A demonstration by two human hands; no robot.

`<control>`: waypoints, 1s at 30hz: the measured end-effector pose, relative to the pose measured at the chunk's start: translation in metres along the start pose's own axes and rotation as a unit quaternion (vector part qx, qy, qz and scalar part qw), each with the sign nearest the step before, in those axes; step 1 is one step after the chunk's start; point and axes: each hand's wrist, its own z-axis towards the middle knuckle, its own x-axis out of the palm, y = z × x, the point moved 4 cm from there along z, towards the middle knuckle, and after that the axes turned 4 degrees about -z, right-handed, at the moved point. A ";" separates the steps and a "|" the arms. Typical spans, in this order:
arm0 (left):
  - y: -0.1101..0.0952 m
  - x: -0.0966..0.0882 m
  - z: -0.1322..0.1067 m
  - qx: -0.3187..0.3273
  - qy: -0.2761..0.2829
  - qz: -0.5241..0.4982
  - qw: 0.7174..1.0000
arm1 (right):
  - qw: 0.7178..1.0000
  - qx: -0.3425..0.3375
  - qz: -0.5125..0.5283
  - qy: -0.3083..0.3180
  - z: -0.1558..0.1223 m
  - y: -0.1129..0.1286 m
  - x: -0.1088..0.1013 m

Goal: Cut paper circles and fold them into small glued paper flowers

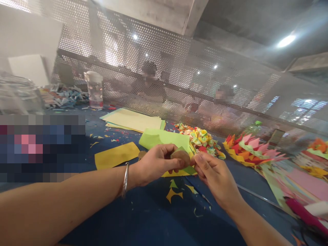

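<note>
My left hand [159,159], with a silver bangle at the wrist, is closed on a brownish rounded flat piece [183,157], perhaps card, with some green paper against it. Close to its right edge, my right hand [214,176] is pinched; what sits between its fingertips is too small to make out. Just behind the hands lies a light green paper sheet [164,138], partly curled. A yellow paper strip [116,155] is on the table left of them. Below the hands are yellow and green paper offcuts [174,195] and a thin dark blue pen-like stick [203,196].
Stacked pale paper [133,119] lies farther back, beside a heap of colourful folded paper [201,138]. Pointed paper flowers [252,148] stand at right, near a magenta-handled tool [304,213]. A lidded bottle [94,89] stands back left, before a perforated screen [120,44] with people behind it.
</note>
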 end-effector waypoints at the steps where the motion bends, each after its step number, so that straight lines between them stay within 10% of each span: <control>1: 0.000 0.000 0.000 -0.002 0.001 -0.006 1.000 | 1.000 -0.006 -0.010 0.002 0.000 0.001 0.000; 30: -0.006 -0.001 -0.003 0.060 0.007 0.035 0.998 | 0.998 0.005 0.035 0.058 -0.002 -0.007 0.007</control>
